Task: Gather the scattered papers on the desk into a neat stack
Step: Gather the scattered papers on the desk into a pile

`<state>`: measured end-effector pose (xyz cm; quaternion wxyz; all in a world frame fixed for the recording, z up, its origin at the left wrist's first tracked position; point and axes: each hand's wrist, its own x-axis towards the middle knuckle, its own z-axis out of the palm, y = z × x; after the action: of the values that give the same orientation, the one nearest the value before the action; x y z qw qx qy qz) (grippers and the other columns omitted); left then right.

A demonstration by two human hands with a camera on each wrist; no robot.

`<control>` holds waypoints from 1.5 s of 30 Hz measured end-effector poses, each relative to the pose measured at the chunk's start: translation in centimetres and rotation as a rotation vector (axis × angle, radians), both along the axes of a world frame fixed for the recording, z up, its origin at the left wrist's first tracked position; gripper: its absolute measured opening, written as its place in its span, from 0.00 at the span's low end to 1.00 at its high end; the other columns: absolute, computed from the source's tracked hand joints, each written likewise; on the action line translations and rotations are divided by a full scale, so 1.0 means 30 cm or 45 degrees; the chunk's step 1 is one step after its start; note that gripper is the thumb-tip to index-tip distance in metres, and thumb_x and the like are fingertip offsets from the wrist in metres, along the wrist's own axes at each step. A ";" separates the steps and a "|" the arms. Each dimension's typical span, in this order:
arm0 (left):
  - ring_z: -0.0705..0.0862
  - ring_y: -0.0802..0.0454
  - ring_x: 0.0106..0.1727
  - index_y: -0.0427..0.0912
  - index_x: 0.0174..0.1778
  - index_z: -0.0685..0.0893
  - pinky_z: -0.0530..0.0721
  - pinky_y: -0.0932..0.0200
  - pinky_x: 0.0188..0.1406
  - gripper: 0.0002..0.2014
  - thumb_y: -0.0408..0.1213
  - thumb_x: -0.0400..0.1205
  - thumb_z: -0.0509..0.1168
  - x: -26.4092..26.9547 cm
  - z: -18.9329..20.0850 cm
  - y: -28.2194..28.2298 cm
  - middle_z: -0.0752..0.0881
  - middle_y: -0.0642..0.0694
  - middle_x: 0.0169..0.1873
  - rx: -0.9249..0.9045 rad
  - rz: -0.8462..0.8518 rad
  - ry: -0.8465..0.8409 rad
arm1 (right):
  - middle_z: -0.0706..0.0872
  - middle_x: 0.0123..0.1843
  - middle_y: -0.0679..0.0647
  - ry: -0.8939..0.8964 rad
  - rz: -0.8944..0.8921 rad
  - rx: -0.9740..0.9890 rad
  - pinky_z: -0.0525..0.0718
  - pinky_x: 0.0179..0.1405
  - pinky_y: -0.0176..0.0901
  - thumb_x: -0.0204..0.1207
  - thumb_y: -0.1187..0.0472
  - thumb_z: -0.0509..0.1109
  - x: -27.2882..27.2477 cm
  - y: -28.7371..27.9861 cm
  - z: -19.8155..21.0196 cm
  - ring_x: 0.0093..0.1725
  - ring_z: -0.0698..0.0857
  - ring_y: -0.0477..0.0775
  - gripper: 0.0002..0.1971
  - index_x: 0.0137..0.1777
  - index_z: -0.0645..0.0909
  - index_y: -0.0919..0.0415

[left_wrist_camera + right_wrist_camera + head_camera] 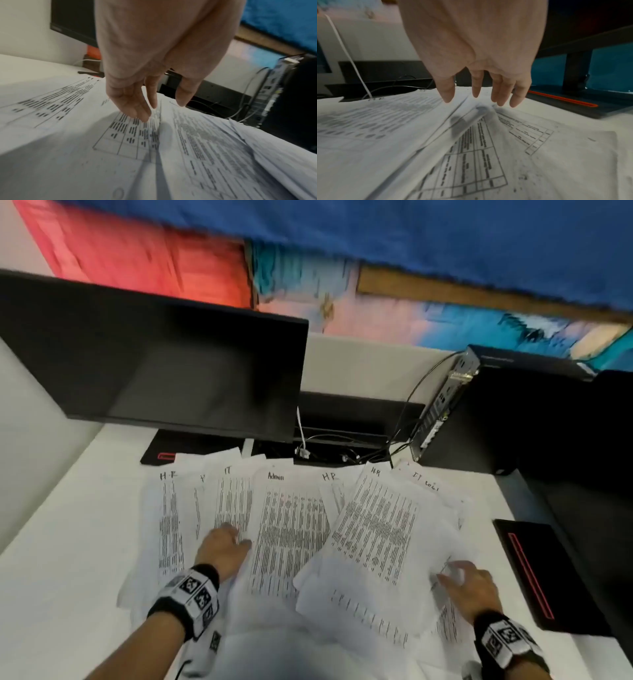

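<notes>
Several printed white papers (291, 529) lie fanned and overlapping across the white desk (68, 542), with handwritten headings such as "HR", "IT" and "Admin". My left hand (224, 544) hovers palm down over the left part of the spread, its fingers (137, 111) straight and just touching a sheet with a table (123, 136). My right hand (466, 580) is at the right edge of the spread, its fingers (498, 94) loosely extended just above a lifted sheet edge (462, 108). Neither hand grips any paper.
A dark monitor (154, 364) stands at the back left on a black base (164, 451). Cables (342, 446) and a small black computer (445, 405) sit behind the papers. A second black stand base with a red stripe (534, 573) lies at the right.
</notes>
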<state>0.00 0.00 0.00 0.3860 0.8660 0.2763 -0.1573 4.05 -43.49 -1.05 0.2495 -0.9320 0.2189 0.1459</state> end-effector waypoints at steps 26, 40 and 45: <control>0.67 0.37 0.84 0.36 0.88 0.58 0.69 0.46 0.80 0.38 0.35 0.84 0.69 0.216 -0.063 -0.149 0.66 0.37 0.85 -0.245 0.228 0.103 | 0.77 0.78 0.68 -0.087 -0.113 0.375 0.74 0.75 0.56 0.75 0.55 0.79 0.224 0.170 -0.012 0.75 0.77 0.68 0.38 0.81 0.67 0.67; 0.74 0.33 0.78 0.34 0.85 0.60 0.77 0.37 0.76 0.44 0.31 0.77 0.76 0.161 -0.146 -0.001 0.73 0.32 0.80 -0.384 0.446 0.085 | 0.86 0.69 0.66 0.292 -0.331 0.635 0.79 0.73 0.59 0.49 0.52 0.89 0.212 0.037 -0.124 0.66 0.85 0.65 0.55 0.77 0.74 0.74; 0.60 0.37 0.87 0.38 0.89 0.51 0.63 0.42 0.84 0.45 0.28 0.82 0.72 0.154 -0.152 0.022 0.58 0.37 0.88 -0.433 0.365 0.087 | 0.94 0.56 0.64 0.113 -0.296 0.917 0.87 0.56 0.57 0.75 0.69 0.77 0.199 0.140 0.008 0.56 0.91 0.64 0.21 0.68 0.83 0.68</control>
<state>4.63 0.67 -4.56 0.5354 0.7343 0.3790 -0.1744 10.03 -39.29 -0.82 0.5663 -0.7462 0.2684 0.2246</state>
